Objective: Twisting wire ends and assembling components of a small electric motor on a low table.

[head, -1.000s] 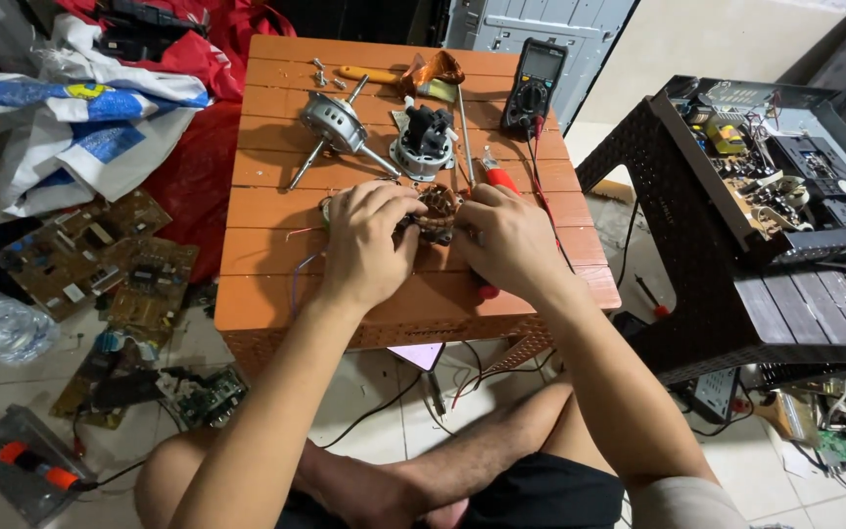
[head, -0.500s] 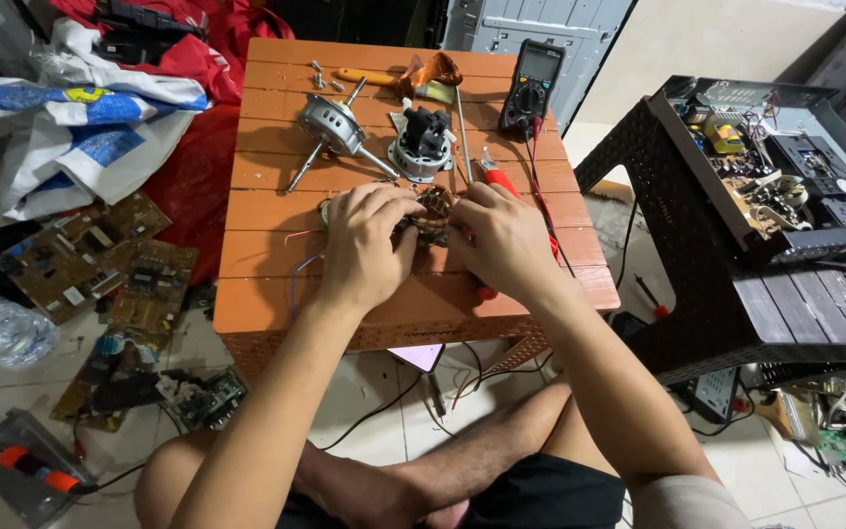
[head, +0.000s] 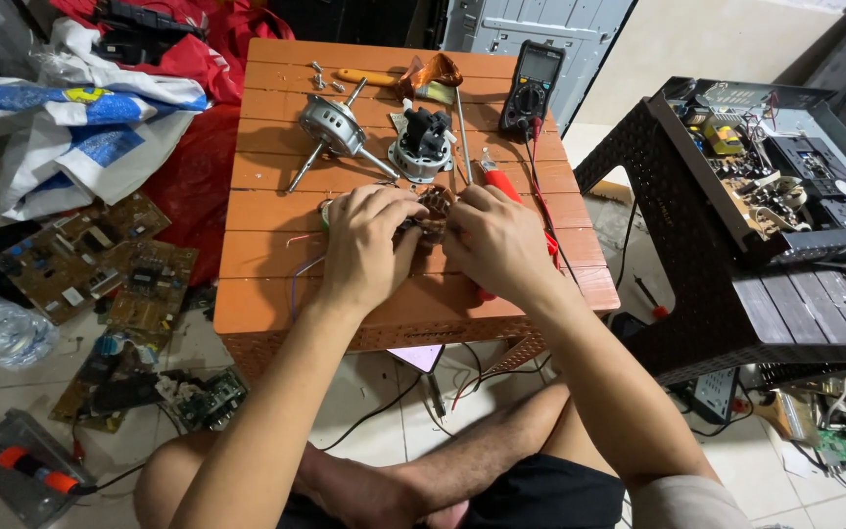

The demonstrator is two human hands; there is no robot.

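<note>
Both hands (head: 369,245) curled around coil (head: 433,208)

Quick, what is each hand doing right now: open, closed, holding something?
Left hand: closed, fingers curled on the copper coil.
Right hand: closed, pinching the same coil from the other side.

At about one o'clock on the orange table stands a black multimeter (head: 533,88), and its small grey rectangular screen (head: 540,66) is at its far end. At ten o'clock, on the floor beside the table, lies a crumpled white plastic bag (head: 75,137) with blue printed patches and a little yellow on it.
</note>
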